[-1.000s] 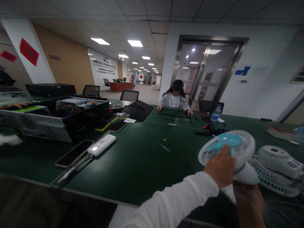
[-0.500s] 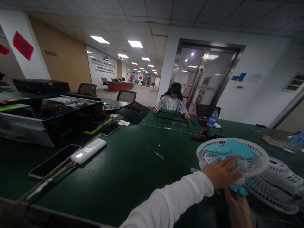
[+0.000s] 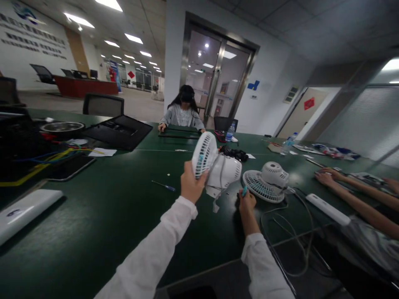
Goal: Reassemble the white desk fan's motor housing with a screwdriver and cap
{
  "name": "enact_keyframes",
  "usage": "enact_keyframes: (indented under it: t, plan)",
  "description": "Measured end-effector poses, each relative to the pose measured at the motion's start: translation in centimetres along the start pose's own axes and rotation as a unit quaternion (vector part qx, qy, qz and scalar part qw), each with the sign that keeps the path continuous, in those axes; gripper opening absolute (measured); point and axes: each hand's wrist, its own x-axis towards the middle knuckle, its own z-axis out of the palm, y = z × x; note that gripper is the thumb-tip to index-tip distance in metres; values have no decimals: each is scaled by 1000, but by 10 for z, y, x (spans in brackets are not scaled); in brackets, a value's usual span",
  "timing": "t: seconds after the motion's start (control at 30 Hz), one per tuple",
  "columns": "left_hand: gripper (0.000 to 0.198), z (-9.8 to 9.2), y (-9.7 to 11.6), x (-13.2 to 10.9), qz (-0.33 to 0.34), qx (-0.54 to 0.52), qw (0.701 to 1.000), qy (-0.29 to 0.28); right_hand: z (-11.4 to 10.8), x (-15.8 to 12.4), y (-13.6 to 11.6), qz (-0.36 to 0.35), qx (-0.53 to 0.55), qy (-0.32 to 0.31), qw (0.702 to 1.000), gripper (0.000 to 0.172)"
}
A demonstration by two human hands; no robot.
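My left hand grips the edge of the white grille of a small electric fan, whose grille is turned side-on. A grey cord hangs over its motor housing, and some light blue shows through the slats. My right hand is closed around a small turquoise piece, mostly hidden by the fingers, so its kind is unclear. Just beyond that hand a second white fan lies grille down, its housing on top. A small screwdriver lies on the green table to the left of my left hand.
Across the table a person holds a dark frame. Another person's hands rest at the right. A white power bank-like box, loose cables, a water bottle and a black panel are around.
The view has swung right. My left hand has gone from lying over the open grille and blue blades to gripping the tipped-up fan's edge. My right hand now shows with a turquoise piece.
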Motion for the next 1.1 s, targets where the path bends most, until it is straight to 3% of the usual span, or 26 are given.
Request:
enact_keyframes:
  t: [0.13, 0.23, 0.33, 0.47, 0.53, 0.67, 0.73, 0.83, 0.87, 0.97, 1.1]
  plan:
    - [35, -65, 12, -3, -62, -147, 981, 108, 14, 3, 10, 20, -128, -7, 992, 32]
    - [30, -120, 21, -25, -199, -221, 938, 176, 15, 5, 11, 12, -201, -20, 979, 32]
    - [20, -171, 23, -58, -322, -208, 893, 238, 12, 2, 8, -17, -267, -33, 963, 32]
    - [21, -219, 14, -89, -399, -157, 861, 273, 23, -18, 4, -95, -346, -116, 926, 30]
    - [22, -235, 7, -93, -414, -147, 864, 244, 36, -31, 2, -131, -385, -165, 899, 29]
    - [23, -260, -3, -89, -387, -55, 912, 127, 56, -41, -2, -153, -460, -204, 851, 30]
    - [35, -269, -6, -89, -304, 100, 938, 132, 58, -37, -4, -142, -492, -198, 836, 30]
    - [53, -276, -4, -97, -134, 284, 931, 186, 52, -24, -4, -118, -526, -192, 820, 29]
    - [55, -275, -2, -100, -108, 295, 930, 189, 48, -20, -3, -114, -533, -198, 815, 29]
    - [50, -264, 11, -108, -115, 250, 945, 179, 39, -12, 3, -132, -530, -238, 803, 25]
    - [44, -240, 30, -92, -32, 210, 973, 92, 28, -12, 6, -181, -494, -289, 799, 19]
